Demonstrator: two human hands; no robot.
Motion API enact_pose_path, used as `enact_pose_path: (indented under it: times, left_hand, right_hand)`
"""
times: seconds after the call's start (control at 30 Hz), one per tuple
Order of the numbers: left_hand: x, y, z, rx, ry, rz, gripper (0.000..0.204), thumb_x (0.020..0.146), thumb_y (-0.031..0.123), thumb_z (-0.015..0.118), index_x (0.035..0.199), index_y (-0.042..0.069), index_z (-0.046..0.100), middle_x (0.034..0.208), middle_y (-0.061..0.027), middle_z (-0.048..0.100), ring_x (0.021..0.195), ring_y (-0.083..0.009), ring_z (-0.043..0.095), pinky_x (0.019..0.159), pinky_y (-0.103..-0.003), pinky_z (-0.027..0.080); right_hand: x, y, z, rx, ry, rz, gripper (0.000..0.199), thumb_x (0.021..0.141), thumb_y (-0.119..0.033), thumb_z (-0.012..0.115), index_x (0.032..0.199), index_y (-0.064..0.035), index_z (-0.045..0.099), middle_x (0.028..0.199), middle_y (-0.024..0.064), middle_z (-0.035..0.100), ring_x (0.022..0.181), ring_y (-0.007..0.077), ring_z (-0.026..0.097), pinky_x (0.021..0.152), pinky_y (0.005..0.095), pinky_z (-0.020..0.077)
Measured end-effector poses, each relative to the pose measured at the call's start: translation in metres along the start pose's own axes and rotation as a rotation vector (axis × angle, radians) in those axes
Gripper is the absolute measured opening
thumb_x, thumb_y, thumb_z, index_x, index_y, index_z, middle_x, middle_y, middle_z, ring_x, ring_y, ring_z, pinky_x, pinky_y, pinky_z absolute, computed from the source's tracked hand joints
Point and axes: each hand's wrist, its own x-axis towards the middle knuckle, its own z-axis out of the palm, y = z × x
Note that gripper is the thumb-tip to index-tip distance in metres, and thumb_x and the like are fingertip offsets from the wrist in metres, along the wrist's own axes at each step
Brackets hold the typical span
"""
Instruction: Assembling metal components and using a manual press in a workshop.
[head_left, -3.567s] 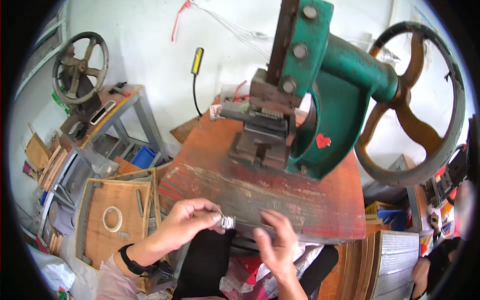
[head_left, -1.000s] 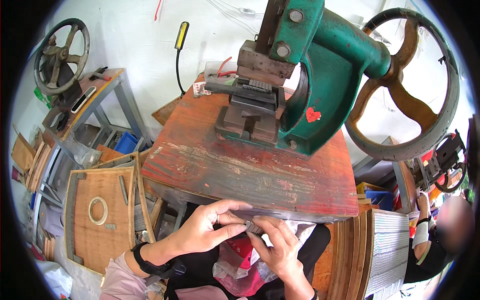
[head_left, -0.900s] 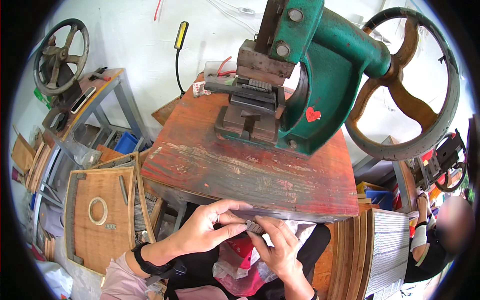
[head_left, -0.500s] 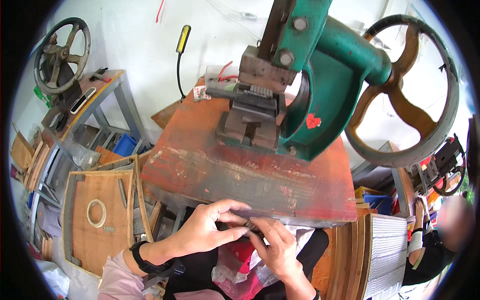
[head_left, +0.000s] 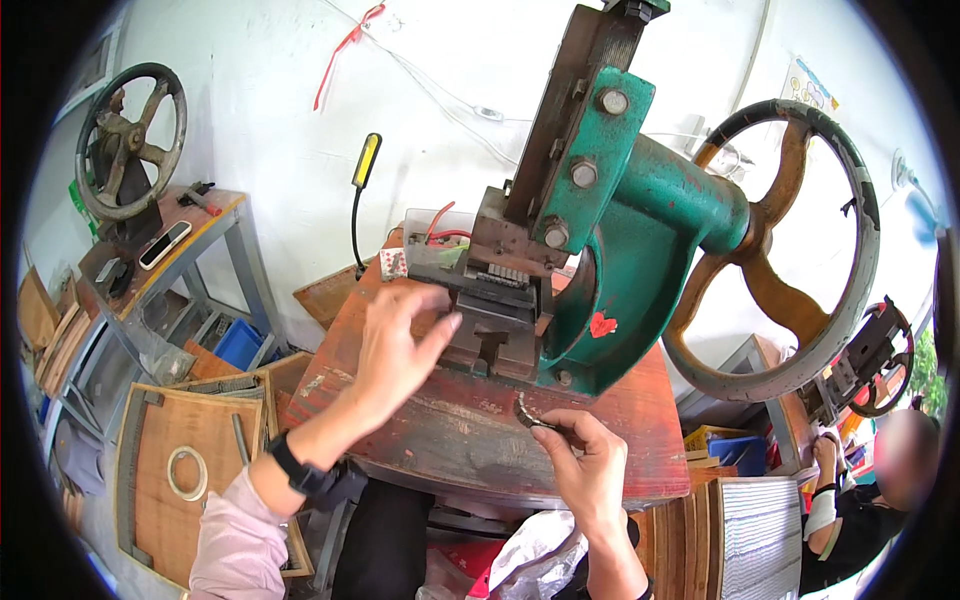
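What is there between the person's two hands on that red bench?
In the head view, only bare, worn red bench top lies between the left hand, reaching the press block, and the right hand, pinching a small curved metal piece.

The worktop (head_left: 470, 450) is a beat-up red slab, paint scuffed and worn pale along the near edge. A big green hand press (head_left: 640, 250) with a spoked flywheel (head_left: 790, 250) sits on the back half and takes up most of the room, its grey die block (head_left: 495, 320) facing the near edge. At the far left corner there's a clear plastic box (head_left: 435, 228) with red wires in it and a small red-patterned card (head_left: 393, 263).
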Motion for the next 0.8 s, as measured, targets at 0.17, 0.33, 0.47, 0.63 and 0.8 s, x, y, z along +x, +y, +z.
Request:
enact_pose_path:
  times: [0.17,0.33,0.47,0.63,0.8]
  left_hand:
    - [0.039,-0.045,0.028,0.312,-0.045,0.081,0.049,0.080,0.040,0.066,0.111,0.002,0.060,0.103,-0.0127,0.063,0.104,-0.0315,0.048,0.092,-0.049,0.028]
    - [0.054,-0.036,0.039,0.342,-0.399,-0.070,0.045,0.081,0.044,0.062,0.109,0.008,0.065,0.101,-0.0119,0.063,0.102,-0.0300,0.049,0.093,-0.055,0.022]
    - [0.043,-0.039,0.055,0.469,-0.315,0.038,0.036,0.085,0.039,0.058,0.107,0.012,0.065,0.105,-0.0098,0.061,0.110,-0.0296,0.045,0.096,-0.060,0.020]
    - [0.040,-0.020,0.064,0.603,-0.370,0.019,0.036,0.088,0.035,0.054,0.114,0.012,0.063,0.114,-0.0102,0.056,0.116,-0.0292,0.041,0.100,-0.057,0.015]
    - [0.042,-0.026,0.061,0.546,-0.372,0.014,0.036,0.087,0.035,0.055,0.116,0.015,0.061,0.116,-0.0122,0.056,0.115,-0.0326,0.041,0.096,-0.064,0.017]
  right_hand:
    - [-0.003,-0.001,-0.004,-0.051,-0.013,0.026,0.013,0.076,-0.001,0.070,0.088,0.0021,0.066,0.075,0.0092,0.067,0.068,0.0122,0.063,0.064,0.0247,0.0491]
    - [-0.013,0.015,-0.018,-0.096,-0.041,0.113,0.013,0.077,-0.006,0.070,0.087,-0.0001,0.065,0.081,0.0135,0.067,0.072,0.0239,0.066,0.067,0.0303,0.0514]
    - [-0.017,0.025,-0.025,-0.073,-0.033,0.146,0.013,0.076,-0.005,0.070,0.087,-0.0004,0.065,0.081,0.0134,0.067,0.071,0.0237,0.066,0.066,0.0303,0.0513]
    - [-0.019,0.031,-0.026,-0.072,0.006,0.047,0.012,0.074,0.000,0.070,0.085,0.0014,0.066,0.074,0.0097,0.066,0.061,0.0141,0.063,0.053,0.0248,0.0474]
    - [-0.022,0.035,-0.037,-0.061,-0.051,0.151,0.012,0.077,-0.006,0.070,0.087,-0.0011,0.065,0.079,0.0132,0.066,0.069,0.0233,0.065,0.064,0.0300,0.0510]
